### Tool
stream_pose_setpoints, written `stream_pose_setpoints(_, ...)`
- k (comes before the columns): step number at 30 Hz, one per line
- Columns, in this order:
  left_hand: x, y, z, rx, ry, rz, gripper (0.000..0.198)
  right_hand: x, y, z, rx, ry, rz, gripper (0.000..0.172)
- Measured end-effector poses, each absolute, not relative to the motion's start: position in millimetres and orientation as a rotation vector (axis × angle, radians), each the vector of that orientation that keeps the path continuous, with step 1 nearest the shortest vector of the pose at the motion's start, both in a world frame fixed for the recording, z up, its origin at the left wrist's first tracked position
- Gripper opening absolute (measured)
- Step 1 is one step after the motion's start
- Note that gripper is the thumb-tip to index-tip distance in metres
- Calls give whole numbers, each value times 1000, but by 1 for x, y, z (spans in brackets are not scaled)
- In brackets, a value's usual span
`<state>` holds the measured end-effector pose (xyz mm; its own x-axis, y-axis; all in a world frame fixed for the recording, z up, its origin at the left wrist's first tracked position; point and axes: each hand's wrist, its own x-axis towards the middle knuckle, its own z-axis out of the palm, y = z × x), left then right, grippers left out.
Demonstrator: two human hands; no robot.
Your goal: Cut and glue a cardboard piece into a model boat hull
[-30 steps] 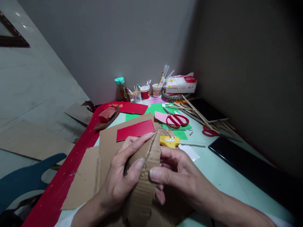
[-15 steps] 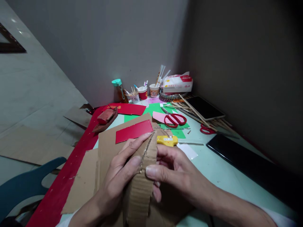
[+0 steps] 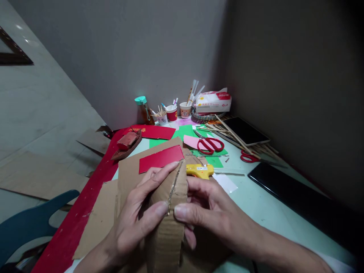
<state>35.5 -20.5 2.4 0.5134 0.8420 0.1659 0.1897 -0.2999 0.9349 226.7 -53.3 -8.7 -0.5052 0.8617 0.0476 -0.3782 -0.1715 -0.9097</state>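
Note:
Both my hands grip a bent brown cardboard piece (image 3: pixel 170 235) with a curved, ridged strip along its edge. A glossy line of what looks like glue runs down the seam. My left hand (image 3: pixel 142 208) presses the left face, its thumb at the seam and its fingers stretched toward the top. On the other side, my right hand (image 3: pixel 206 208) pinches the ridged strip between thumb and fingers. Just beyond sits a yellow glue gun (image 3: pixel 200 171) with a clear stick in its back; its front end is hidden. A red card strip (image 3: pixel 160 158) lies on flat cardboard (image 3: pixel 127 170) behind my left hand.
Red-handled scissors (image 3: pixel 210 145) lie on pink and green paper. A black phone (image 3: pixel 246 131), wooden sticks (image 3: pixel 231 132) and a long black object (image 3: pixel 287 193) line the right. Cups, a bottle (image 3: pixel 145 110) and a tissue pack (image 3: pixel 213 101) stand along the back wall.
My left thumb has slid slightly down along the seam, and my right thumb has also lowered a little. The cardboard piece has shifted slightly and stays held in both hands.

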Motion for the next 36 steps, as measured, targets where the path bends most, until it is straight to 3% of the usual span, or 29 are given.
stream_pose_setpoints(10,43,-32,10,1764,949,876,45,224,-58,-2,-645,-1159,1855,35)
stream_pose_setpoints(22,36,-32,-2,1948,820,904,49,232,-59,-1,-598,-1271,1912,29)
stream_pose_setpoints(27,34,-33,-2,2030,834,950,49,236,-57,5,-618,-1369,1821,36)
stream_pose_setpoints(36,36,-37,-4,2240,887,992,51,226,-56,-15,-560,-1060,1807,38)
